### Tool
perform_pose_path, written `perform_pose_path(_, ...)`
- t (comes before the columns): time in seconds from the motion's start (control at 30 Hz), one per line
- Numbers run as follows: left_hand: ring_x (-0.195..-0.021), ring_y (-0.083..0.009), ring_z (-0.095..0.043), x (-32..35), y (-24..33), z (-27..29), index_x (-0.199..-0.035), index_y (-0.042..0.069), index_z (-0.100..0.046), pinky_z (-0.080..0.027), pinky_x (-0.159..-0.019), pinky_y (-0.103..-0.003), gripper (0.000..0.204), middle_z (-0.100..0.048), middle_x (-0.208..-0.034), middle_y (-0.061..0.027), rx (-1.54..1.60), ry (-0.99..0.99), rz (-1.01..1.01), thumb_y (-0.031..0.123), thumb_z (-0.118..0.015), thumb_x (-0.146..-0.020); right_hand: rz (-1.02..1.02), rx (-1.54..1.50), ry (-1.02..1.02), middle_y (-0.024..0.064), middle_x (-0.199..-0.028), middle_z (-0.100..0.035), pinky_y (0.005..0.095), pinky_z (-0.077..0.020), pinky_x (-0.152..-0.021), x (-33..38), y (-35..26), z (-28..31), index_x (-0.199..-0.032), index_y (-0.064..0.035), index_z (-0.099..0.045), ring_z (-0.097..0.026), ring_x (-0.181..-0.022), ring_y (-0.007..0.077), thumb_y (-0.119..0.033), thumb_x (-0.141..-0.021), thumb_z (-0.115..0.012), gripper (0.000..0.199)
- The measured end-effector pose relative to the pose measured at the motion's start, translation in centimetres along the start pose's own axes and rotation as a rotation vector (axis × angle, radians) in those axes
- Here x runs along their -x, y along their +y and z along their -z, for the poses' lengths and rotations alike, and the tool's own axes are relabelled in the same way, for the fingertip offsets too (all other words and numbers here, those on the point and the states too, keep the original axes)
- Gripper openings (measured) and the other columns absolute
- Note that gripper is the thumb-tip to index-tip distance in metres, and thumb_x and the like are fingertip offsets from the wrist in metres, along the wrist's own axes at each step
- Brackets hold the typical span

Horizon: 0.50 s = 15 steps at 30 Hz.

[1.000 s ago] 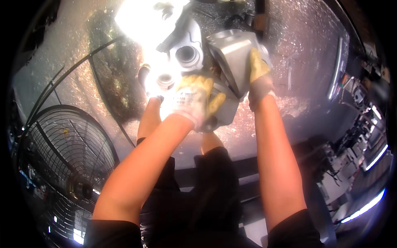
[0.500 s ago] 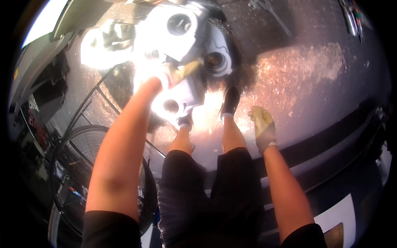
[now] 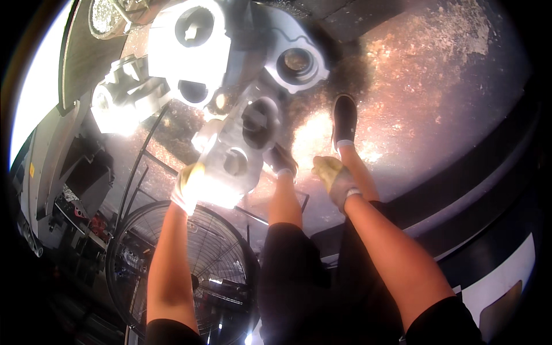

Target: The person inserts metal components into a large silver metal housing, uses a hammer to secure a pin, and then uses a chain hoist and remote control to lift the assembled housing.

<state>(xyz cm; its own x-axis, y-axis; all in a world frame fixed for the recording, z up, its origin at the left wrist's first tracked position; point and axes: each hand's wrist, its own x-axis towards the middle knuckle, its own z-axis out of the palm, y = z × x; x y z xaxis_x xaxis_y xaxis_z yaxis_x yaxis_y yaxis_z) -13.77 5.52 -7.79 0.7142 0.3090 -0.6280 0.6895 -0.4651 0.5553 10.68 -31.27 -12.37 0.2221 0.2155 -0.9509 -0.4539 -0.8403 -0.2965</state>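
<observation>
A pale grey metal casting (image 3: 215, 164) with large round openings stands just in front of my feet. My left hand (image 3: 187, 183), in a light work glove with yellowish fingers, is closed at its near left edge; glare washes out part of the contact. My right hand (image 3: 334, 175), in the same kind of glove, hangs in the air right of the casting, above my right shin. Its fingers are curled in and nothing shows in them. Beyond stand a bright casting with a round bore (image 3: 161, 49) and a grey one with a ringed opening (image 3: 313, 72).
A further casting (image 3: 115, 103) lies at the far left in strong light. Left of my legs is a large round fan with a wire guard (image 3: 215, 230) and a dark tubular stand. A dark, thick ledge (image 3: 443, 215) runs along the right. My shoe (image 3: 344, 118) is on the stained floor.
My left hand has come back from over the castings to the near casting's left edge. My right hand has moved left and curled more. The whole view has shifted, with the fan showing more.
</observation>
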Motion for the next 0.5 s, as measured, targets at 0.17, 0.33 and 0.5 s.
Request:
perform_pose_path(0.17, -0.104, -0.0284, -0.067, 3.1, -2.9, -2.4, -0.125, 0.005, -0.06, -0.058, -0.089, -0.036, 0.026, -0.064, -0.117, -0.0148, -0.152, -0.011, -0.198, 0.005, -0.062, -0.1, -0.282, -0.292, -0.144, 0.0148, -0.099, -0.07, 0.039, -0.0484, -0.086, -5.0, 1.0, -5.4, -0.111, 0.0005, -0.069, -0.063, -0.093, 0.0253, -0.043, -0.095, -0.053, 0.049)
perform_pose_path(0.33, -0.102, -0.0325, -0.067, 6.2, -9.4, -1.7, -0.133, 0.005, -0.057, -0.059, -0.086, -0.039, 0.036, -0.063, -0.122, -0.0171, -0.176, -0.049, -0.254, -0.001, -0.063, -0.098, -0.169, -0.057, -0.203, 0.0208, -0.089, -0.068, 0.0449, -0.0468, -0.08, -9.4, 0.0, -9.3, -0.094, 0.0043, -0.068, -0.061, -0.082, 0.0313, -0.039, -0.095, -0.05, 0.046)
perform_pose_path(0.5, -0.052, -0.0143, -0.04, 1.8, -3.8, -2.9, -0.068, 0.005, -0.044, -0.029, -0.049, -0.035, 0.03, -0.045, -0.06, -0.0047, 0.157, -0.029, -0.042, 0.013, -0.047, -0.096, -0.154, -0.287, -0.219, 0.0162, -0.106, -0.073, 0.0394, -0.0506, -0.088, -15.2, 3.2, -13.0, -0.119, 0.0016, -0.069, -0.067, -0.096, 0.028, -0.045, -0.097, -0.058, 0.052)
